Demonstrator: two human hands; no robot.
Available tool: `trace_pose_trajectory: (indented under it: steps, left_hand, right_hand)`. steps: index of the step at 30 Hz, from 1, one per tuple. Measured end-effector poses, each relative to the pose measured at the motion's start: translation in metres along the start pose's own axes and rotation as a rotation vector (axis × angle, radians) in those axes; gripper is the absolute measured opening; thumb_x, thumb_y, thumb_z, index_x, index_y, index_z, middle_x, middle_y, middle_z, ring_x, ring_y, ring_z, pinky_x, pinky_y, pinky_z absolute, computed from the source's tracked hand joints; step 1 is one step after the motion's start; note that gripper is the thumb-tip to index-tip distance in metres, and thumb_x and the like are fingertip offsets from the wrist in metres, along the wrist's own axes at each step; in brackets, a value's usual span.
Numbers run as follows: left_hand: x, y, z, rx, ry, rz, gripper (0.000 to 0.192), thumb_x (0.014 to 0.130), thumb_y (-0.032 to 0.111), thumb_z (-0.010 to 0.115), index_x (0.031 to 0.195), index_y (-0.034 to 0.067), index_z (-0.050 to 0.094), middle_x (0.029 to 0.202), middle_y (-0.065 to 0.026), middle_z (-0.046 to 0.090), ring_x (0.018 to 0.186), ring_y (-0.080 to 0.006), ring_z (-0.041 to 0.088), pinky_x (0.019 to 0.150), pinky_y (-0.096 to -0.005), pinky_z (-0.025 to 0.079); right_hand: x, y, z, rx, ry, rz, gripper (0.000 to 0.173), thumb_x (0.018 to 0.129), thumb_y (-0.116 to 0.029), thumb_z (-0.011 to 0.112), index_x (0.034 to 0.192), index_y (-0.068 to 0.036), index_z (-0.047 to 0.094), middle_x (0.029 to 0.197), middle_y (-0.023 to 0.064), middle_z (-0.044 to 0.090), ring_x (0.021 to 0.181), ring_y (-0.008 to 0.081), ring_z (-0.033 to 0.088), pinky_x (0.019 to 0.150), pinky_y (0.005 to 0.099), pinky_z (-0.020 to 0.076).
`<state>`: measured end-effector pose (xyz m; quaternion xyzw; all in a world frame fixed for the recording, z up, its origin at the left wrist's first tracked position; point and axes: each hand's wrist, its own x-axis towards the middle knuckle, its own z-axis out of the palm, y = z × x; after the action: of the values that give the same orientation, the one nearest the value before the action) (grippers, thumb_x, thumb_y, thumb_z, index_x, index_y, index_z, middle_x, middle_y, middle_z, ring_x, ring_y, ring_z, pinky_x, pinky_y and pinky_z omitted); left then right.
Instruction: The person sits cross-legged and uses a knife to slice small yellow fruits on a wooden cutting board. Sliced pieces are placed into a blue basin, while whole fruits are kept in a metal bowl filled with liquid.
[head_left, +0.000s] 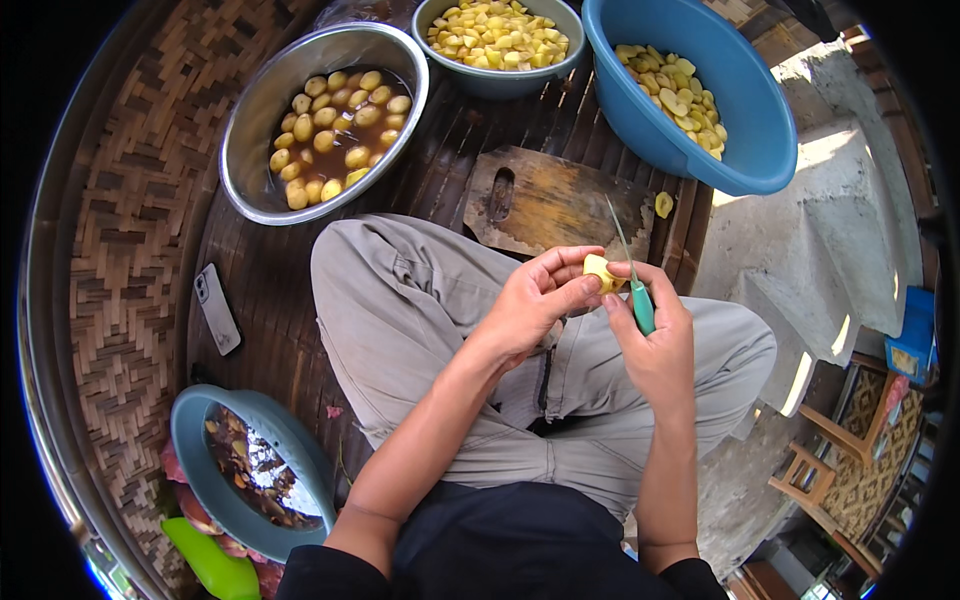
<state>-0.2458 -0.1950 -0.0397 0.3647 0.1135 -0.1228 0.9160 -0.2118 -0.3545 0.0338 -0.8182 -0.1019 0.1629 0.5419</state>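
Observation:
My left hand (546, 294) holds a small peeled potato piece (600, 271) between fingers and thumb, above my lap. My right hand (654, 330) grips a knife (643, 306) with a green handle, its thin blade pointing up and away, and its fingertips also touch the potato piece. Just beyond the hands lies a worn wooden cutting board (559, 199). A steel basin (238, 142) at the upper left holds whole potatoes in brown water. Diced potato fills a grey-green basin (499, 84) at the top, and a blue basin (750, 112) at the upper right holds sliced pieces.
A potato slice (664, 204) lies right of the board on the bamboo slat platform (274, 292). A phone (217, 307) rests at the left. Below it stands a blue-grey tub (187, 442) with scraps in water, near a green plastic item (210, 559). Concrete steps (847, 195) are at the right.

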Motion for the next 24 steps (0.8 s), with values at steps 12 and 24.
trace_pose_trajectory:
  steps: [12, 24]
  left_hand:
    - [0.003, 0.0, -0.009, 0.206, -0.008, 0.007, 0.046, 0.098, 0.012, 0.07, 0.139, -0.002, 0.054, 0.124, -0.0099, 0.067, 0.114, -0.0166, 0.064, 0.101, -0.0316, 0.052]
    - [0.01, -0.004, -0.019, 0.18, 0.036, 0.046, 0.047, 0.097, 0.009, 0.072, 0.139, -0.001, 0.054, 0.122, -0.0099, 0.068, 0.111, -0.0143, 0.065, 0.098, -0.0284, 0.053]
  right_hand:
    - [0.004, 0.003, -0.014, -0.199, -0.106, 0.017, 0.027, 0.094, -0.013, 0.073, 0.116, -0.002, 0.061, 0.091, 0.0161, 0.073, 0.08, 0.0235, 0.072, 0.069, 0.0338, 0.0522]
    - [0.009, 0.016, 0.005, -0.337, 0.022, -0.141, 0.029, 0.091, -0.018, 0.076, 0.112, -0.006, 0.06, 0.081, 0.0188, 0.071, 0.074, 0.0393, 0.071, 0.06, 0.0425, 0.0513]
